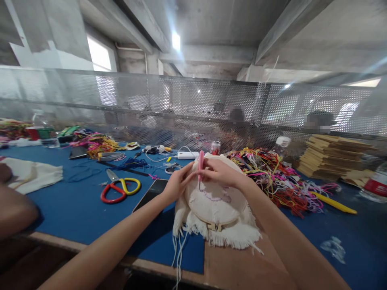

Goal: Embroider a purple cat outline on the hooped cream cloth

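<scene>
A round embroidery hoop point(201, 221) stretches white fringed cloth point(208, 209), which carries a stitched purple outline. My right hand point(216, 171) is closed round a pink punch needle point(201, 161), held upright with its metal tip down at the cloth near the purple stitches. At the hoop's upper left, my left hand point(178, 183) is closed over the cloth-covered rim, its fingertips close to the punch needle. The far part of the rim is hidden behind my hands. Loose white threads hang from the cloth over the table's front edge.
Red-and-yellow scissors point(121, 189) and a dark phone-like slab point(151, 195) lie to the left. Tangled yarn point(272, 177), a yellow tool point(334, 203) and stacked brown envelopes point(329, 157) are right. A can point(215, 148) stands behind. A person's arm point(18, 205) enters at left.
</scene>
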Demonstrator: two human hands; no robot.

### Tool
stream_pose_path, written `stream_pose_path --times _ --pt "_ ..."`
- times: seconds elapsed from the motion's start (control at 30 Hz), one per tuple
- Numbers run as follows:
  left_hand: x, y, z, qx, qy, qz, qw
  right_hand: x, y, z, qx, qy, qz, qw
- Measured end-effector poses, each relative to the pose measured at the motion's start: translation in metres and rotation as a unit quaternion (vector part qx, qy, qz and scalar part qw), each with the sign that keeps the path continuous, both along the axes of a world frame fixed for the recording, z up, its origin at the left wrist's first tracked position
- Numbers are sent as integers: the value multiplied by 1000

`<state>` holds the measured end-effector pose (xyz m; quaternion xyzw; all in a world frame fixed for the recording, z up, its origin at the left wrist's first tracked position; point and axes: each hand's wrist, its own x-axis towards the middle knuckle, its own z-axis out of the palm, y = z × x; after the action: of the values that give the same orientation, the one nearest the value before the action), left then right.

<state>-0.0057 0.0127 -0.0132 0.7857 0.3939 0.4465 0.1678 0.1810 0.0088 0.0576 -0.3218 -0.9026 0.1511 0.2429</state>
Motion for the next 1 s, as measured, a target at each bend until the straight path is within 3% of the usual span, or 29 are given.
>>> stream_pose_path --times 0.37,0.57,0.77,1.0 --pt "-1 -3 2 5 3 0 1000 3 -2 3 -12 -6 16 1000" --pt "0 -4 4 -2 -9 -19 1000 -2 -2 -7 -31 -56 13 998" --pt "1 -1 2 -4 -20 -28 999 -4 -3 -8 35 -95 -13 995" --pt "0 1 -1 -8 -9 -8 1000 -2 -5 -2 54 -93 -17 994"
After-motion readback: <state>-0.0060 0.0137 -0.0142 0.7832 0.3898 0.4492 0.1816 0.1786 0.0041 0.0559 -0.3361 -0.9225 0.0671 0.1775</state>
